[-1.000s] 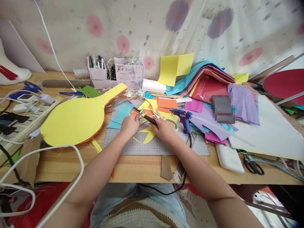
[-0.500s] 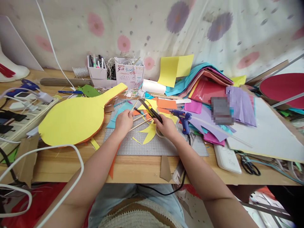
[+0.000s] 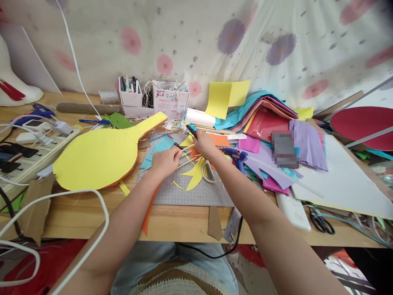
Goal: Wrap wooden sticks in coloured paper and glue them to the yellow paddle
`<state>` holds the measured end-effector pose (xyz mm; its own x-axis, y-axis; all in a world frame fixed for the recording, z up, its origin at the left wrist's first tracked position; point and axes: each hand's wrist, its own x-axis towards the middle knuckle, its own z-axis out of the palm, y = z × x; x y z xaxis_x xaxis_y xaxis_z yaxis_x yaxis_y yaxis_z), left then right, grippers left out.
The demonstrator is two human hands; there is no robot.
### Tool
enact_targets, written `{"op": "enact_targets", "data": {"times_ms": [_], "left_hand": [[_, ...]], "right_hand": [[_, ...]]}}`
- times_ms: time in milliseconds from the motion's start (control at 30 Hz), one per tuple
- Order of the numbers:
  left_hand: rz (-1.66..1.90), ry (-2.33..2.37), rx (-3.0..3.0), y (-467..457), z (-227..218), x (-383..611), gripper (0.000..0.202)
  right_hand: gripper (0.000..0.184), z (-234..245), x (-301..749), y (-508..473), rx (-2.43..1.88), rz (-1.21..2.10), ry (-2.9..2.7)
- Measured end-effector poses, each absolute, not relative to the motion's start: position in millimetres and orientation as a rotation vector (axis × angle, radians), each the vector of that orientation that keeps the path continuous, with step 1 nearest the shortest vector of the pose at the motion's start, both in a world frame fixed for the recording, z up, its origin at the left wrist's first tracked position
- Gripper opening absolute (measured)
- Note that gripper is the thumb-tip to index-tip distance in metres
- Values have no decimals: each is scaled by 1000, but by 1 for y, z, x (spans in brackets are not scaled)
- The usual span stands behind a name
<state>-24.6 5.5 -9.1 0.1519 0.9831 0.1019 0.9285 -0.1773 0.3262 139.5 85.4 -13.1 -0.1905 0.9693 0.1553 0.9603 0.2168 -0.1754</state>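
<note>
My left hand point(image 3: 166, 162) is closed in a pinch on a thin wooden stick point(image 3: 186, 148), above the grey cutting mat point(image 3: 196, 196). Farther forward, my right hand point(image 3: 205, 144) is shut on a black and yellow utility knife point(image 3: 190, 130), whose blade I cannot make out. More wooden sticks point(image 3: 187, 162) lie beneath the hands, among yellow paper scraps point(image 3: 196, 175). A roll of tape point(image 3: 208, 172) rests just below my right wrist. Right of that wrist lies a blue glue gun point(image 3: 235, 155).
Left on the table lies a big yellow paddle-shaped cutout point(image 3: 98, 157) with orange under it. A power strip point(image 3: 37, 164) and white cable point(image 3: 102, 205) are at the left edge. Pen boxes point(image 3: 130, 98) stand behind. Coloured sheets point(image 3: 267, 119), a white board point(image 3: 340, 176) and scissors point(image 3: 321, 221) lie right.
My right hand has moved forward and a little left with the utility knife, uncovering the tape roll. My left hand has shifted slightly right with its stick. The camera view has tilted slightly.
</note>
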Motion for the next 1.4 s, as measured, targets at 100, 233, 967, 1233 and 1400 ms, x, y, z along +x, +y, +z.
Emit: {"op": "enact_targets", "data": {"times_ms": [100, 233, 967, 1233, 1400], "left_hand": [[439, 1834, 2283, 5, -8, -26, 34], [447, 1797, 2321, 6, -9, -27, 35], [492, 1698, 2443, -3, -16, -4, 33], [635, 1592, 2385, -6, -18, -3, 32], [646, 1609, 2248, -10, -14, 1, 34]], "right_hand": [[34, -21, 128, 109, -1753, -37, -2370], [43, -22, 124, 121, -1768, -2, -2371], [55, -27, 137, 23, -1608, 292, -2147], [51, -24, 148, 22, -1125, 1327, -1792], [39, -21, 147, 17, -1061, 1612, -1558]]}}
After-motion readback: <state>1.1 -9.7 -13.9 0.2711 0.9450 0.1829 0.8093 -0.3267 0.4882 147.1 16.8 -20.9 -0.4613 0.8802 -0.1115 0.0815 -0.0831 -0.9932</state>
